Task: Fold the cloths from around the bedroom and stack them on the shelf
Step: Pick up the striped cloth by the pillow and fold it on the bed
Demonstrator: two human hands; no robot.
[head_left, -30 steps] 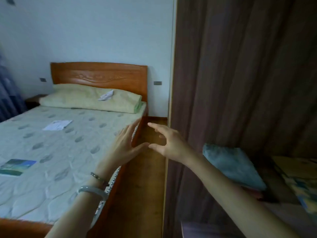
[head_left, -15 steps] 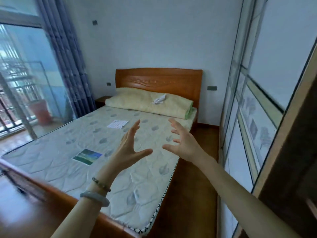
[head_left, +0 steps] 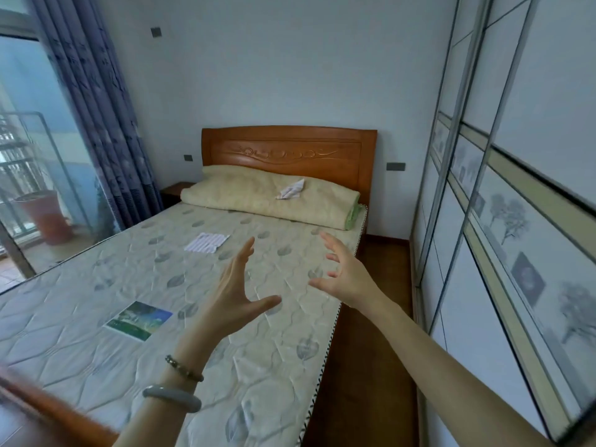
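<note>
Three cloths lie on the bed (head_left: 264, 366). A crumpled white cloth (head_left: 291, 189) sits on the rolled yellow-green quilt (head_left: 258, 196) at the headboard. A flat striped white cloth (head_left: 206, 242) lies mid-mattress. A green and blue picture cloth (head_left: 138, 320) lies flat nearer to me at the left. My left hand (head_left: 233, 291) and my right hand (head_left: 346, 275) hover in the air above the mattress, fingers spread, palms facing each other, holding nothing. The shelf is out of view.
Sliding wardrobe doors (head_left: 503, 221) line the right wall, with a narrow strip of wooden floor (head_left: 367, 350) between them and the bed. Blue curtains (head_left: 100, 117) and a glass balcony door (head_left: 29, 156) stand at the left. A small nightstand (head_left: 174, 190) is by the headboard.
The view has swung left from the dark wardrobe shelf with folded cloths to the whole bed. Both hands stayed raised and empty, spreading a little further apart.
</note>
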